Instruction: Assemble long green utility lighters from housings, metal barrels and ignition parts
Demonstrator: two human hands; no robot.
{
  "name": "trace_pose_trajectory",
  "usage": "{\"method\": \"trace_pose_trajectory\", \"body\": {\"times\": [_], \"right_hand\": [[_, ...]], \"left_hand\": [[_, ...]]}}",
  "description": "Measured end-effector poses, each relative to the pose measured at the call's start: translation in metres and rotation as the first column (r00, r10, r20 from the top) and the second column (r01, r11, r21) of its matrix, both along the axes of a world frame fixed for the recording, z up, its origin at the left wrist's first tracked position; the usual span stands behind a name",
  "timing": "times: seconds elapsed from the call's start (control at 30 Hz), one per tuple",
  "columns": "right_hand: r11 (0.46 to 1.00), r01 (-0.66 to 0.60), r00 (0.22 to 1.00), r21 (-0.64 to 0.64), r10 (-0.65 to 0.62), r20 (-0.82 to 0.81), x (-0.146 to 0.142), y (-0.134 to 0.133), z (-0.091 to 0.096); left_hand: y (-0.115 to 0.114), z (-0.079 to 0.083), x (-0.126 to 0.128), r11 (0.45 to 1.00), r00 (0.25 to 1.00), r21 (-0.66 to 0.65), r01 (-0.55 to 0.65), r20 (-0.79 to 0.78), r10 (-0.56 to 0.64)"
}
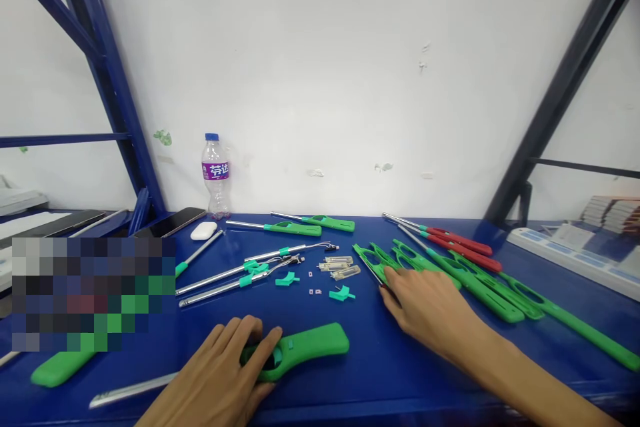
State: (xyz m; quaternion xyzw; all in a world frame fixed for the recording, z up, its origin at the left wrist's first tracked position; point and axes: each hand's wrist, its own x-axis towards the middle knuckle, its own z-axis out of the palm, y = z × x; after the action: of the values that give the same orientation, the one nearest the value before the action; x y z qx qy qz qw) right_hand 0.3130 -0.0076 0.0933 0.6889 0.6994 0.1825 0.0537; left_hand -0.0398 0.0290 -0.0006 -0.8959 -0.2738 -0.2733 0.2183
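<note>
My left hand point(220, 367) rests near the table's front edge, fingers curled over a green lighter handle point(305, 347) whose metal tube point(133, 390) points left. My right hand point(425, 307) lies flat on the blue table point(360, 373), its fingertips touching a stack of green handle shells point(385, 260). Between the hands lie small green trigger pieces point(341, 293) and clear gas cartridges point(340, 268). Metal tubes with wires and green collars point(250, 273) sit left of them.
Finished green lighters point(300, 227) lie at the back, red ones point(460, 243) and more green ones point(525, 300) to the right. A water bottle point(216, 177), earbud case point(203, 231) and phone point(175, 221) stand at the back left. A green handle point(60, 367) lies front left.
</note>
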Motion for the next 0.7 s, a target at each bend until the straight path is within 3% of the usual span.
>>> {"method": "trace_pose_trajectory", "body": {"times": [0.1, 0.17, 0.23, 0.33, 0.43, 0.57, 0.7], "right_hand": [[0.999, 0.033, 0.999, 0.02, -0.033, 0.008, 0.007, -0.007, 0.011], [0.997, 0.055, 0.998, 0.051, -0.054, -0.018, 0.014, -0.011, 0.019], [0.995, 0.03, 0.988, 0.098, -0.015, -0.151, 0.022, -0.012, 0.028], [0.977, -0.09, 0.862, 0.193, 0.174, -0.477, 0.025, -0.003, 0.04], [0.95, -0.186, 0.713, 0.25, 0.305, -0.631, 0.014, 0.015, 0.048], [0.954, -0.216, 0.665, 0.207, 0.299, -0.684, -0.009, 0.039, 0.043], [0.96, -0.26, 0.659, 0.105, 0.256, -0.708, -0.02, 0.054, 0.025]], "left_hand": [[0.0, -0.006, 0.0, 0.999, 0.999, 0.016, 0.029, 0.014, -0.029], [-0.004, 0.002, 0.005, 0.999, 0.999, -0.002, 0.047, 0.018, -0.047], [-0.009, 0.018, 0.013, 0.996, 0.998, -0.053, 0.066, 0.006, -0.065], [-0.017, 0.043, 0.03, 0.985, 0.992, -0.163, 0.055, -0.102, -0.072], [-0.018, 0.056, 0.048, 0.982, 0.99, -0.186, 0.039, -0.126, -0.063], [-0.015, 0.054, 0.063, 0.97, 0.986, -0.241, 0.024, -0.152, -0.062], [-0.012, 0.043, 0.063, 0.98, 0.985, -0.195, 0.039, -0.16, -0.071]]}}
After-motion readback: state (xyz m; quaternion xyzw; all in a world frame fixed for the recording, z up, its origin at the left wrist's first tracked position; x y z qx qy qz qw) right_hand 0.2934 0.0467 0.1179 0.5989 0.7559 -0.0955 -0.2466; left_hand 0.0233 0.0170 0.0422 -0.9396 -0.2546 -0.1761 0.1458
